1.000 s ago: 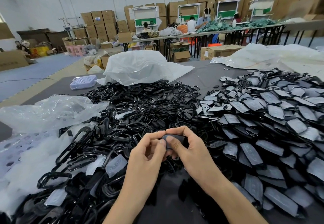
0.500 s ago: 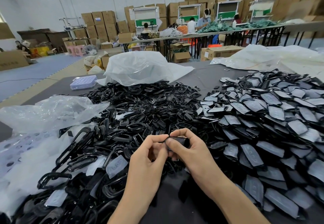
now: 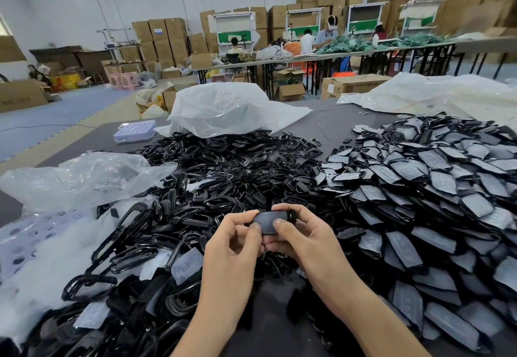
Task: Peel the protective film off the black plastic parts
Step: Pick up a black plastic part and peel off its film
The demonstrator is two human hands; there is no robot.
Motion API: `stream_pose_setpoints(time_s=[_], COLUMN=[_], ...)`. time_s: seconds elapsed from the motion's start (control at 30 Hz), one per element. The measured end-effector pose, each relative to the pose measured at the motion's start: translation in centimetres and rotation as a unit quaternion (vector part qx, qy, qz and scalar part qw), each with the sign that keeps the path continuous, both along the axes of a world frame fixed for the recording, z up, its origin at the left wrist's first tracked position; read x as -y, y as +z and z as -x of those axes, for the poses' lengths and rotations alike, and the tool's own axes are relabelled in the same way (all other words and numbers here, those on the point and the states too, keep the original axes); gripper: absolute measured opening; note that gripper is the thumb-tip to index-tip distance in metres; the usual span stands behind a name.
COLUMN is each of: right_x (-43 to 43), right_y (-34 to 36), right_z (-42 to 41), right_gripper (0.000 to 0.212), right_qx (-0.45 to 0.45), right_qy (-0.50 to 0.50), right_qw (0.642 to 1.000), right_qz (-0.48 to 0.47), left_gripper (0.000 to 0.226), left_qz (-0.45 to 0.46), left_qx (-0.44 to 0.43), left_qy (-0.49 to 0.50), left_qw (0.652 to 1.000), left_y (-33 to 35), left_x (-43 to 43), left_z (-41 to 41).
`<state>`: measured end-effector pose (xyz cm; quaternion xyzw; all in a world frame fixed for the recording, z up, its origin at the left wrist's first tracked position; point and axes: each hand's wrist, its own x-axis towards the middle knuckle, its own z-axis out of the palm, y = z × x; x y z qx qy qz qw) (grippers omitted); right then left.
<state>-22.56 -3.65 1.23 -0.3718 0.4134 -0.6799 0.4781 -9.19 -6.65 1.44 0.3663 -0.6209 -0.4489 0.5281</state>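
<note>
Pinching part [image 3: 269, 221]: left hand [image 3: 232, 247], right hand [image 3: 303, 240]

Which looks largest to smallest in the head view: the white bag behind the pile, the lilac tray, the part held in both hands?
1. white bag.
2. lilac tray and held part look alike; the part is nearer, so unranked.
</note>
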Motion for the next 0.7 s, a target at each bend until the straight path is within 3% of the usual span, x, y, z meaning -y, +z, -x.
stream_pose_setpoints(time_s=[0.23,0.37,0.53,0.6,0.7], right_x=[-0.2,-0.3,-0.1,0.0,0.1], right_y=[0.3,0.2,-0.3,-0.4,-0.6], right_z=[0.5,0.8,0.9,1.0,1.0], right_gripper=[0.013,0.008,0.006,0.005,0.004], right_qx=[-0.051,-0.111,-0.098,-0.094,-0.081], right_qy=[-0.006,-0.005,-0.021,-0.037,-0.039], right_qw=[0.999,0.994,0.995,0.995,0.996], right_qz=[-0.004,-0.014,-0.010,-0.016,-0.022], left_gripper=[0.029,0.024,0.020,0.023,0.035], left_qz=[0.031,0.100,0.268,0.290,0.289], left_qx=[0.043,0.108,0.298,0.339,0.355], left_qy=[-0.001,0.034,0.061,0.049,0.003], left_qw=[0.999,0.989,0.914,0.894,0.889], left_y=[0.0,-0.1,-0.6,-0.7,-0.7], left_x=[0.3,0.0,-0.4,-0.7,-1.3], left_z=[-0.3,-0.6,-1.1,-1.1,-0.6])
